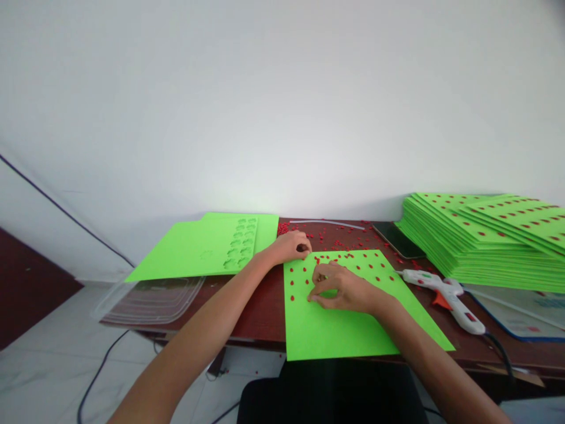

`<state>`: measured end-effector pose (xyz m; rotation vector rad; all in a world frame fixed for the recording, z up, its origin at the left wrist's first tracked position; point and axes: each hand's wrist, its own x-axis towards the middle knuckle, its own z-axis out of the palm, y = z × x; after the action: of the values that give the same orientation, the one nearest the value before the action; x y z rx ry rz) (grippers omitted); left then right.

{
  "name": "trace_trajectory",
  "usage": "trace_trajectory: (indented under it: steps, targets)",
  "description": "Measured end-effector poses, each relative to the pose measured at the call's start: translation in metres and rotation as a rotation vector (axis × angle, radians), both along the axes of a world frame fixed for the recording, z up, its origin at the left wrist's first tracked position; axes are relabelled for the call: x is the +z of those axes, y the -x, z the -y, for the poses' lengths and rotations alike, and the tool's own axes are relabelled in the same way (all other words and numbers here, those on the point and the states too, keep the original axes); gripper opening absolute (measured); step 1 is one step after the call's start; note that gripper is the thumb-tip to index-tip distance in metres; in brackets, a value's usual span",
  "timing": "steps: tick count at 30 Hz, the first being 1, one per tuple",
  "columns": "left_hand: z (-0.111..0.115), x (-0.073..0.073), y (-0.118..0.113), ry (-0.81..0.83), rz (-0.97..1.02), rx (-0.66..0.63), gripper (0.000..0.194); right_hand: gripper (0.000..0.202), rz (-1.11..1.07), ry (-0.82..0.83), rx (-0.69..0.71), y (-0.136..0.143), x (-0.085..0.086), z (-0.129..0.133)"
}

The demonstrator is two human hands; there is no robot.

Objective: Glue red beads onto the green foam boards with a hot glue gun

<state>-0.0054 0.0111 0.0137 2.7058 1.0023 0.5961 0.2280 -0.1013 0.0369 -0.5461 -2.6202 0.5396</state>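
Note:
A bright green sheet (pixel 335 335) lies in front of me, with rows of small red beads (pixel 292 298) on its upper part. Over its left half is my right hand (pixel 346 287); thumb and forefinger come together at the sheet's surface around a small red bead, mostly covered by the fingertips. My left hand (pixel 291 246) rests at the sheet's top left corner, its fingers curled into a pinch. Whatever it may hold is too small to see. Loose red beads (pixel 339 244) are scattered on the dark table behind the sheet.
To the right lie a white glue gun (pixel 445 294) with an orange trigger, a dark phone (pixel 399 240) and a tall stack of green sheets (pixel 445 253) dotted red. Leftward, green sheets (pixel 185 247) overlap a clear plastic lid (pixel 168 306). A glue stick (pixel 326 222) lies near the wall.

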Motion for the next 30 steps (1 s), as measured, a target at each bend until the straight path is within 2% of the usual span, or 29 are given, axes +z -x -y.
trace_trajectory:
  steps: [2,5,7,10,13,16,20,23,30]
  targets:
    - [0.0,0.0,0.0,-0.002,0.009,-0.005,0.014,0.015,-0.034,0.003,-0.032,-0.001,0.001,0.0]
    - [0.001,0.001,0.0,-0.006,0.025,-0.026,0.014,0.02,-0.14,0.014,-0.157,-0.011,0.007,-0.009]
    - [0.002,0.002,0.0,-0.002,0.035,-0.037,0.014,0.021,-0.161,0.015,-0.252,-0.023,0.013,-0.025]
    - [0.003,0.003,0.0,0.005,0.043,-0.04,0.013,0.021,-0.038,-0.045,-0.349,-0.037,0.015,-0.059]
    - [0.003,0.002,-0.001,-0.018,0.038,-0.039,0.012,0.025,0.071,-0.111,-0.378,-0.038,0.007,-0.091]
    - [0.002,0.0,-0.001,-0.035,0.029,-0.024,0.013,0.019,0.128,-0.146,-0.364,-0.031,-0.007,-0.11]
    - [0.0,-0.002,-0.001,-0.035,0.013,-0.032,0.012,0.016,0.119,-0.172,-0.411,-0.027,-0.024,-0.117]
    - [-0.002,-0.003,0.0,-0.034,0.005,-0.037,0.012,0.013,0.079,-0.163,-0.415,-0.03,-0.028,-0.118]
    - [-0.002,-0.002,0.0,-0.015,0.0,-0.029,0.014,0.015,-0.069,-0.019,-0.459,-0.038,-0.015,-0.107]
